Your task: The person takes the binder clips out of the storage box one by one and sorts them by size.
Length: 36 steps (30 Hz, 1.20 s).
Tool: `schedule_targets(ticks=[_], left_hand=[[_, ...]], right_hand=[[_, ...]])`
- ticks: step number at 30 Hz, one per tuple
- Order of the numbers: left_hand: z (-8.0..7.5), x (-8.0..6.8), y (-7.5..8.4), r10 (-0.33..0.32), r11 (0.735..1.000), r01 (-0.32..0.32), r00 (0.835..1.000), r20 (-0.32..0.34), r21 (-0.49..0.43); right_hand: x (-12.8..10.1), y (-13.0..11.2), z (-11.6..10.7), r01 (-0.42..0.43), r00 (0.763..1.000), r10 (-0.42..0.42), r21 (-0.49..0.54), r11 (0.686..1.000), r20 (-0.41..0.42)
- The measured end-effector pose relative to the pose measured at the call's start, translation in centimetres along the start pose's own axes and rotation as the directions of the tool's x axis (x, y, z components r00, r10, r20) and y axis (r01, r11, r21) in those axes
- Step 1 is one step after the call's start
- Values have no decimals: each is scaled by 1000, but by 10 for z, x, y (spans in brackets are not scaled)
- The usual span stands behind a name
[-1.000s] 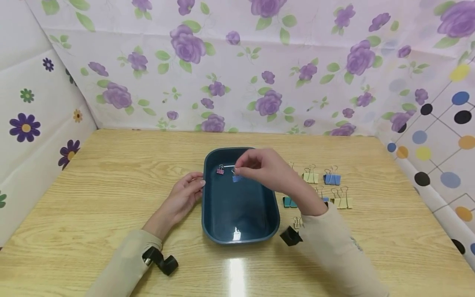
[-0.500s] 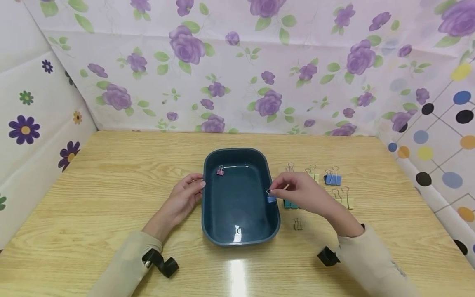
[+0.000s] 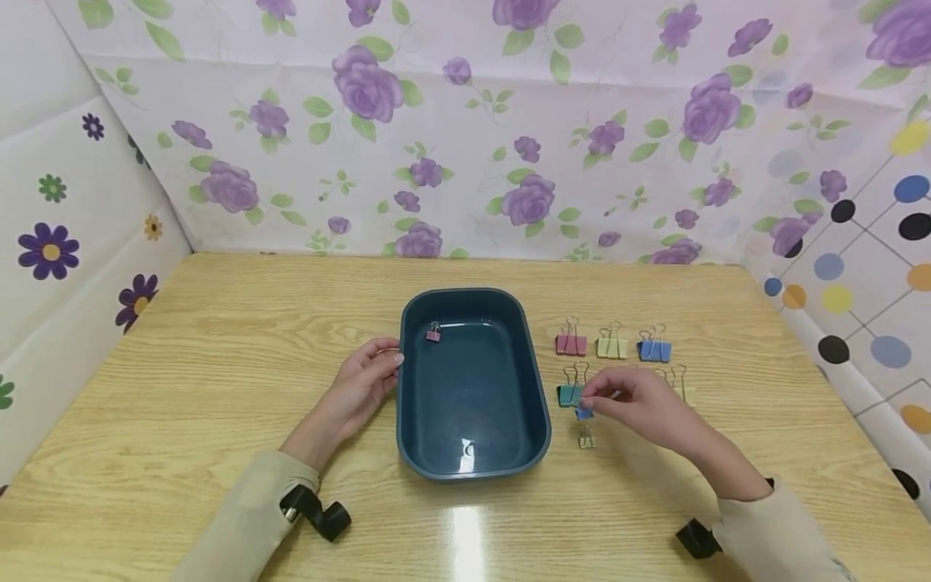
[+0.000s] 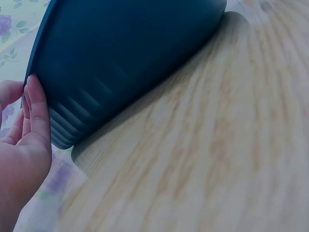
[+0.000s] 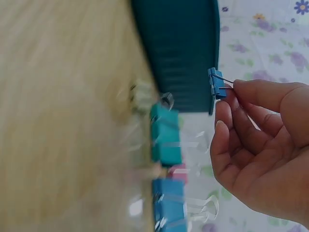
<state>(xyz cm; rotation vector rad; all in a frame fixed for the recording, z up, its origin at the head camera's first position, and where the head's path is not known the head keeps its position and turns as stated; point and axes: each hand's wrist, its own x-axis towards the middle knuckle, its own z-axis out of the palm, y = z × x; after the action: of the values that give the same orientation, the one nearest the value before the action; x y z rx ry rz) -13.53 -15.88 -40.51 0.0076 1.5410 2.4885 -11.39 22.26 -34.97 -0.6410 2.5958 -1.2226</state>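
My right hand point(image 3: 647, 408) pinches a small blue binder clip point(image 5: 217, 84) by its wire handles, thumb against fingertips. In the head view this clip hovers right of the dark blue tray point(image 3: 534, 356), just in front of a teal binder clip point(image 3: 569, 395) and behind a small pale yellow-green binder clip point(image 3: 587, 439). My left hand point(image 3: 361, 386) touches the tray's left side with fingers and thumb near the rim, fairly straight. Inside the tray, toward the back left, lies a small pink binder clip point(image 3: 433, 332). My right hand partly hides clips behind it.
A back row holds a larger pink binder clip point(image 3: 571, 345), a yellow binder clip point(image 3: 612, 347) and a blue binder clip point(image 3: 655, 351). Another yellow clip point(image 3: 687, 395) shows beyond my right hand. Everything stands on a wooden table point(image 3: 291, 323) enclosed by patterned cloth.
My right hand has carried the small blue binder clip from over the tray rightward past its edge, to beside the other clips. My left hand stays at the tray's side.
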Motion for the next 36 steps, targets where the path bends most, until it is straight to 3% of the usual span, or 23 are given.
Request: schedule_targets(ticks=[7,16,36], left_hand=[[0,0,0,-8,1000,8,1000,-9,1],[0,1,-1,-8,1000,9,1000,-7,8],[0,-1,0,2,1000,-2,1000,10,2]], right_hand=[[-15,21,-6,-10,1000,10,-21,1000,-8],[-30,38,-14,-101,995,101,-38,994,-12],[-47,59,-22,-244,970,243,53,968,21]])
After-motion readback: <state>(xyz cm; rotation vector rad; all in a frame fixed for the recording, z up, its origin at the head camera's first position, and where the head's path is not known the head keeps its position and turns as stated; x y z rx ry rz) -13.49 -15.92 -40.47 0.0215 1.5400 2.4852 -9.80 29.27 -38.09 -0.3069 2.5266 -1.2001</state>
